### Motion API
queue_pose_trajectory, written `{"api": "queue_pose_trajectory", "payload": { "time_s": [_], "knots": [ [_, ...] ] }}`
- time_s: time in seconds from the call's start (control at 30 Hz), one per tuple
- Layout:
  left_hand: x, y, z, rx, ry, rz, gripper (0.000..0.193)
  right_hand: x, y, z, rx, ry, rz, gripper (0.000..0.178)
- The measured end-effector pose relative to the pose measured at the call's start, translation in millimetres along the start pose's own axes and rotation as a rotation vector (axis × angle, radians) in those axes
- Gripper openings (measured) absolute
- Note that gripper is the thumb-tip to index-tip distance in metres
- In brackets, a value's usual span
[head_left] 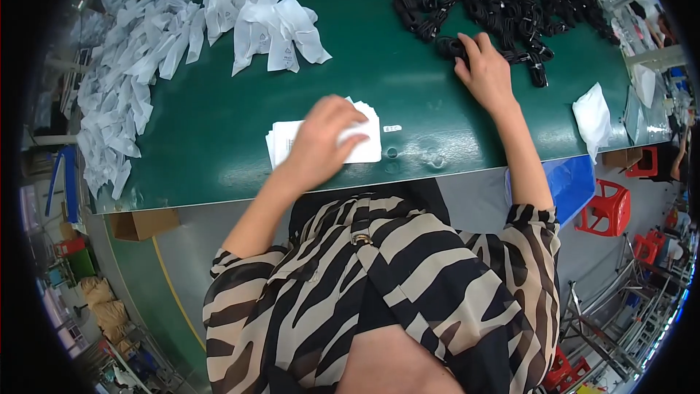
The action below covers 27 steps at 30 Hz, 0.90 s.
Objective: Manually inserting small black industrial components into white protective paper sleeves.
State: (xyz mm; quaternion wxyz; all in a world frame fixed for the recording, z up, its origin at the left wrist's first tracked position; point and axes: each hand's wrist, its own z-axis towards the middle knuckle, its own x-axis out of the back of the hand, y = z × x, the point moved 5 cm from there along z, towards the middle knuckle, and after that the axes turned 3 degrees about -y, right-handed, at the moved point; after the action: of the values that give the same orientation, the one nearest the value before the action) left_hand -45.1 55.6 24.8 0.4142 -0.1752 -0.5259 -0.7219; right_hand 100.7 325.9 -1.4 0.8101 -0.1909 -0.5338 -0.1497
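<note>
My left hand (321,138) hovers over or rests on a stack of white paper slips (370,135) near the table's front edge. Its fingers are bent and its thumb stands apart from them; no lifted slip shows. Farther right, my right hand (485,76) reaches to the near edge of a heap of black coiled cables (503,0). Thumb and fingers close about one coiled cable (450,47), which shows at the fingertips.
White plastic bags (131,66) lie heaped along the green table's (219,102) left side, with a smaller pile (277,29) beside them. A filled white bag (592,117) lies at the right edge. A blue bin (572,182) and red stool (609,208) stand below.
</note>
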Motion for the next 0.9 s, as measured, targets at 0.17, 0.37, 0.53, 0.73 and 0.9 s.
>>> {"api": "queue_pose_trajectory", "payload": {
  "time_s": [0.17,0.37,0.53,0.73,0.9],
  "knots": [
    [-33,9,-13,-0.02,-0.059,0.076,0.013,8,-37,-47,-0.152,0.01,0.638,0.026],
    [-31,-3,-16,0.307,-0.004,-0.226,0.007,19,-95,-86,-0.05,-0.155,0.838,0.025],
    [-29,-6,-16,0.289,0.056,-0.314,0.006,31,-115,-84,0.135,-0.164,0.744,0.024],
    [-28,6,-12,0.157,0.045,-0.33,0.008,19,-114,-80,0.074,-0.493,0.922,0.024],
    [-23,15,-9,0.01,-0.013,-0.24,0.009,8,-113,-90,-0.294,-0.798,1.263,0.027]
  ]
}}
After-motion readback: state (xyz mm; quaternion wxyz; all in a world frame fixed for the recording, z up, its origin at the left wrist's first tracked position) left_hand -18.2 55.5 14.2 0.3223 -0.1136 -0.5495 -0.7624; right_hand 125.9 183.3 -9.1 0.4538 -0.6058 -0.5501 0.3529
